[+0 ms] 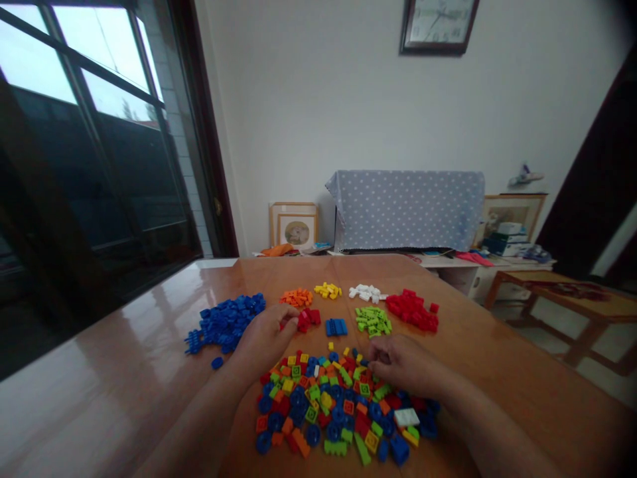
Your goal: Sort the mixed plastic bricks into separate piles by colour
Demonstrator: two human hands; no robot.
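Note:
My left hand (269, 333) reaches over to a small group of red toy bricks (309, 320), its fingers bent and closed around a red brick that shows under them. My right hand (402, 362) is at the upper right edge of a mixed heap of building bricks (323, 401), fingers curled together; whatever they pinch is hidden. Blue wheel-like pieces and orange, green, yellow and red bricks lie jumbled in that heap. Between the hands, farther back, sit flat blue pieces (336, 326) side by side. A lime-green pile (373, 321) lies just beyond my right hand.
Sorted piles line the wooden table (124, 352): blue (231, 320) at left, orange (296, 297), yellow (328, 290) and white (365, 293) at the back, red (413, 310) at right. One round blue piece (217, 363) lies apart. A cloth-covered object (408, 209) stands behind.

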